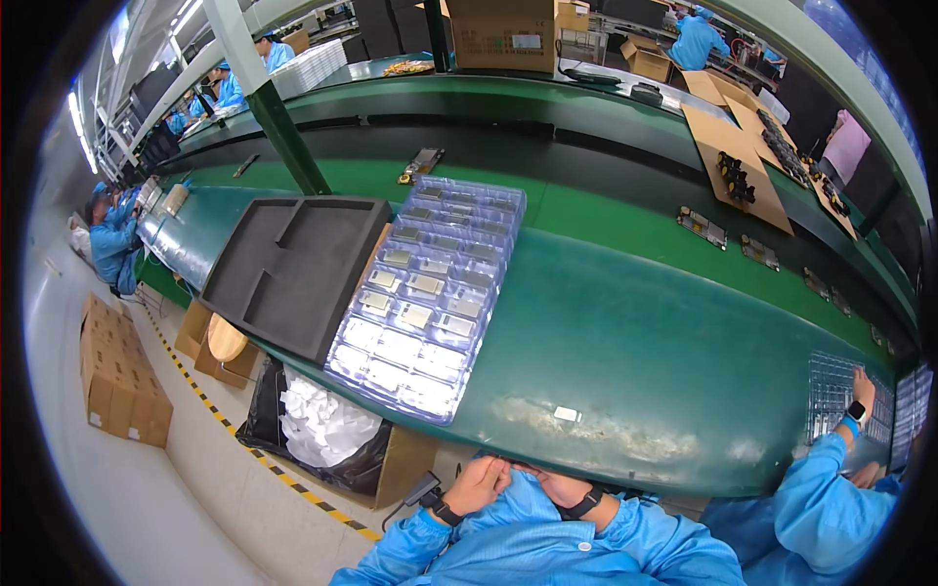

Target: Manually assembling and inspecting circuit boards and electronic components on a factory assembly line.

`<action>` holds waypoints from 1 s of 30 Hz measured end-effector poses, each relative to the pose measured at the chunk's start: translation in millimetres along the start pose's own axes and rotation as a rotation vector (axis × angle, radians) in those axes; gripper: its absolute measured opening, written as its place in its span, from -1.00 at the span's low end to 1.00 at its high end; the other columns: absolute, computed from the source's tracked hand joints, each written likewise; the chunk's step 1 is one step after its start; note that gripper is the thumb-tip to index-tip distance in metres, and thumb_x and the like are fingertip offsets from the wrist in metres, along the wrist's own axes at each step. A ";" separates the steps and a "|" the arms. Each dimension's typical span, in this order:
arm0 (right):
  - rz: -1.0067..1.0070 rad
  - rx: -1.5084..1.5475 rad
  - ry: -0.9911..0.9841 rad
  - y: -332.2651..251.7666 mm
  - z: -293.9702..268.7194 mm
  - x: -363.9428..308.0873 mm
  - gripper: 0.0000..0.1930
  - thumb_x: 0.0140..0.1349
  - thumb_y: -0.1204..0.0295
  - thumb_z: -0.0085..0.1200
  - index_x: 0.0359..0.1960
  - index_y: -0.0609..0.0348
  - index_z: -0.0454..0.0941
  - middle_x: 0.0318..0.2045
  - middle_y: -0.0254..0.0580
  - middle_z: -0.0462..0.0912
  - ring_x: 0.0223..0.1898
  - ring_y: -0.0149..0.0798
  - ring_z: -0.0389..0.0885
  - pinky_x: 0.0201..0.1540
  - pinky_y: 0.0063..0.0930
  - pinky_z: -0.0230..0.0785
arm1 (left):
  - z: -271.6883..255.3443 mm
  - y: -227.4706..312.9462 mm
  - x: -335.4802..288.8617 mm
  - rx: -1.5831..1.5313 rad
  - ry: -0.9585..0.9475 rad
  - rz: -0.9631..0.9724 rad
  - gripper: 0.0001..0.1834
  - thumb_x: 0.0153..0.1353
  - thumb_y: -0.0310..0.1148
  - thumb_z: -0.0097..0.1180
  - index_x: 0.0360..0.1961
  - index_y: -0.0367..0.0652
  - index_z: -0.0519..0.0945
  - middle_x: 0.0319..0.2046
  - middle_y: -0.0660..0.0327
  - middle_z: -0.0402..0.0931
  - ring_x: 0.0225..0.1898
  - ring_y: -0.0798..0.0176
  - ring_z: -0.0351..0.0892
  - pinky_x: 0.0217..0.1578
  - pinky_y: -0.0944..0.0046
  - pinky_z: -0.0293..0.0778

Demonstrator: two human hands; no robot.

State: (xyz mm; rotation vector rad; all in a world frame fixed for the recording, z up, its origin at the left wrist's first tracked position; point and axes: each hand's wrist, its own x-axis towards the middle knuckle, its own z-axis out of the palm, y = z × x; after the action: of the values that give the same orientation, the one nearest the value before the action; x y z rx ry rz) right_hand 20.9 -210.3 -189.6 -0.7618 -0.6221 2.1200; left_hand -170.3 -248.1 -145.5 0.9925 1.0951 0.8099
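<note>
My left hand [481,483] and my right hand [553,485] meet just below the front edge of the green table [635,352], fingers bent toward each other. The table edge hides the fingertips, so whether they hold anything is not visible. Both wrists wear black bands over blue sleeves. A small white piece [567,414] lies on the table just above my hands. Further left on the table lies a clear plastic tray [430,293] with several small metal-faced parts in rows. A black foam insert [293,264] sits beside it on the left.
A dark conveyor [606,166] behind the table carries small circuit boards [703,227]. At the right, a co-worker's hand [862,386] rests on another clear tray [831,396]. Cardboard boxes [122,381] and a black-lined bin of white scraps [318,430] stand on the floor to the left.
</note>
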 end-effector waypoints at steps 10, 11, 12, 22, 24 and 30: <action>-0.095 -0.113 0.077 19.6 -18.4 8.4 -0.91 0.39 0.54 -0.04 -0.29 0.15 0.52 -0.42 -0.44 0.41 -0.40 -0.48 0.29 -0.35 -0.52 0.22 | 3.4 11.3 3.5 -0.009 0.037 -0.038 -0.52 0.57 -0.18 -0.33 -0.48 -0.22 0.37 -0.71 0.32 0.30 -0.70 0.45 0.24 -0.65 0.38 0.24; -0.083 -0.060 0.066 21.6 -22.5 8.8 -0.92 0.38 0.55 -0.03 -0.28 0.16 0.52 -0.41 -0.44 0.42 -0.39 -0.48 0.30 -0.35 -0.53 0.23 | 3.8 11.1 3.9 -0.017 0.033 -0.017 -0.54 0.57 -0.18 -0.34 -0.45 -0.22 0.38 -0.70 0.32 0.30 -0.70 0.46 0.24 -0.65 0.38 0.23; -0.070 -0.007 0.055 23.6 -26.5 8.9 -0.93 0.37 0.55 -0.02 -0.28 0.17 0.52 -0.40 -0.44 0.44 -0.38 -0.48 0.31 -0.34 -0.53 0.23 | 4.2 11.3 3.9 -0.025 0.029 0.005 -0.55 0.57 -0.19 -0.34 -0.42 -0.23 0.38 -0.70 0.32 0.31 -0.69 0.46 0.24 -0.65 0.39 0.23; -0.087 -0.503 -0.072 15.8 -28.3 5.9 -0.74 0.36 0.44 0.09 0.05 0.20 0.54 -0.05 -0.17 0.62 -0.02 -0.28 0.58 0.12 -0.34 0.42 | 6.0 6.8 -5.1 -0.138 0.025 -0.025 -0.59 0.57 -0.18 -0.35 -0.36 -0.20 0.39 -0.64 0.34 0.31 -0.67 0.49 0.24 -0.64 0.43 0.22; -0.095 -0.508 -0.080 16.2 -27.6 3.8 -0.79 0.34 0.49 0.11 -0.02 0.23 0.57 -0.10 -0.19 0.63 -0.07 -0.31 0.59 0.06 -0.38 0.45 | 4.1 2.2 -5.7 -0.101 0.011 0.000 -0.57 0.57 -0.14 -0.36 -0.36 -0.19 0.39 -0.64 0.35 0.31 -0.67 0.49 0.24 -0.65 0.44 0.23; -0.394 -0.886 0.098 10.2 -19.4 2.2 -0.83 0.29 0.45 0.13 -0.15 0.24 0.64 -0.27 -0.12 0.69 -0.24 -0.22 0.63 -0.14 -0.35 0.48 | 0.4 -1.2 -4.1 -0.128 0.039 -0.117 -0.53 0.56 -0.08 -0.34 -0.40 -0.18 0.38 -0.64 0.34 0.31 -0.68 0.48 0.26 -0.67 0.42 0.23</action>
State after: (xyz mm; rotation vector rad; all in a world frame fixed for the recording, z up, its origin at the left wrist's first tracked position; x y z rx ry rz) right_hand 28.1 -211.0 -210.4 -1.0805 -1.5523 1.3870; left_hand -170.9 -252.3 -145.2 0.8016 1.1101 0.7963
